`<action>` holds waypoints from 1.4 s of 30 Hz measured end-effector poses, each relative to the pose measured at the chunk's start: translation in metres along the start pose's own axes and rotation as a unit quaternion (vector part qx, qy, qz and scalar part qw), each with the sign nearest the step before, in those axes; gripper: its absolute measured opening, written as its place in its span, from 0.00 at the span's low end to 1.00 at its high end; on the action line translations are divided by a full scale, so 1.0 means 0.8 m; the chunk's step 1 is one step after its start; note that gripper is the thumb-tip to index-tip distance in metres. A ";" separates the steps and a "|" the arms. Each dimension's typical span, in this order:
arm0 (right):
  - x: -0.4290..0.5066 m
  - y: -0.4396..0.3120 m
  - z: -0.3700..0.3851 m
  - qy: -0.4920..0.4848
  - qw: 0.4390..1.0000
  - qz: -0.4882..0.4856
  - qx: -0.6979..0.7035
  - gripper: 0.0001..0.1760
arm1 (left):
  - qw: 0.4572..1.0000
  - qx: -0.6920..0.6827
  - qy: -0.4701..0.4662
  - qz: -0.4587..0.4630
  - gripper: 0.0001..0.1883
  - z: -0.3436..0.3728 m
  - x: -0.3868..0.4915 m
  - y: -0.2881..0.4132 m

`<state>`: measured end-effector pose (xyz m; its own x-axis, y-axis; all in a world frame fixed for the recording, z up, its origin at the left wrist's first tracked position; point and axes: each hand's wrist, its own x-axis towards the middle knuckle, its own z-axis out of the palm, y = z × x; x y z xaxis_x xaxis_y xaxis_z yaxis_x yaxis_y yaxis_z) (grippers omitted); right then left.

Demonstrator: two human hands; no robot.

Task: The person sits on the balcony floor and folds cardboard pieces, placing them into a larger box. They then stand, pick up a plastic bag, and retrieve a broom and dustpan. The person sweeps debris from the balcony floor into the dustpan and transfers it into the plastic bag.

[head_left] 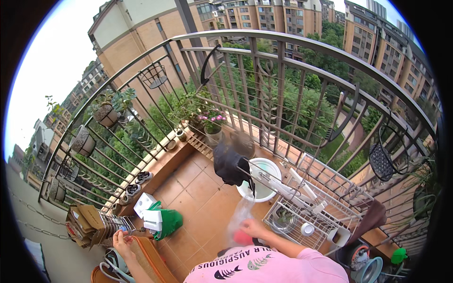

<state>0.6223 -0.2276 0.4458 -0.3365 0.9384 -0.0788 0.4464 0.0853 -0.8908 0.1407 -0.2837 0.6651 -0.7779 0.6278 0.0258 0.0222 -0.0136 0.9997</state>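
Observation:
My right hand [252, 228] is in front of my pink shirt, its fingers closed on a clear plastic bag [241, 212] that stretches up and away from me. A blurred red thing [242, 237] shows just below that hand; whether it lies in the bag or behind it is unclear. Beyond the bag hangs a black cloth [228, 164], partly in front of a white plastic tub [270, 168] on the floor. Off to the left, my left hand [124, 244] is raised with bent fingers above a brown-orange case [148, 256]. A small blue spot appears at its fingertips, too small to name.
A metal railing [283, 53] surrounds the tiled balcony floor [191, 198]. White wire racks [300, 219] stand at right. At left are a green bag [170, 221] with white foam pieces [153, 219], cardboard [86, 223] and sneakers [143, 177]. Potted flowers [214, 129] fill the corner.

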 end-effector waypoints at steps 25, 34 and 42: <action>-0.342 -0.114 0.158 0.414 0.889 0.194 0.024 0.12 | 0.255 0.279 -0.925 -0.038 0.19 0.239 -0.423 -0.234; -0.591 -0.150 0.167 0.483 0.827 0.284 0.046 0.11 | 0.222 0.239 -0.916 -0.236 0.13 0.152 -0.651 -0.251; -0.779 -0.119 0.189 0.558 0.737 0.378 0.039 0.12 | 0.202 0.264 -0.812 -0.479 0.09 0.082 -0.867 -0.200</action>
<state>0.6642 -0.8713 0.5124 0.8964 0.4019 -0.1870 0.0928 -0.5827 -0.8074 0.7178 -0.6655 0.4875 0.6393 -0.4218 -0.6429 0.7478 0.5356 0.3922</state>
